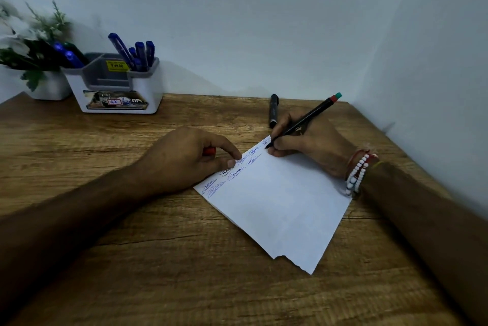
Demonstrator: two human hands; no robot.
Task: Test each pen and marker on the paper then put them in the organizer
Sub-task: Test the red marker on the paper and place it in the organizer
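The right hand (pixel 311 146) gripped the slim black pen with a red-and-green end (pixel 303 121) near its tip, which touched the thin white paper sheet (pixel 277 206) on the wooden tabletop (pixel 158 259). The left hand (pixel 190 156) pinched a small red cap (pixel 209 151) and pinned the flimsy sheet. The pen looked light, stiff and slick. The white-and-grey plastic organizer (pixel 116 88) stood well apart.
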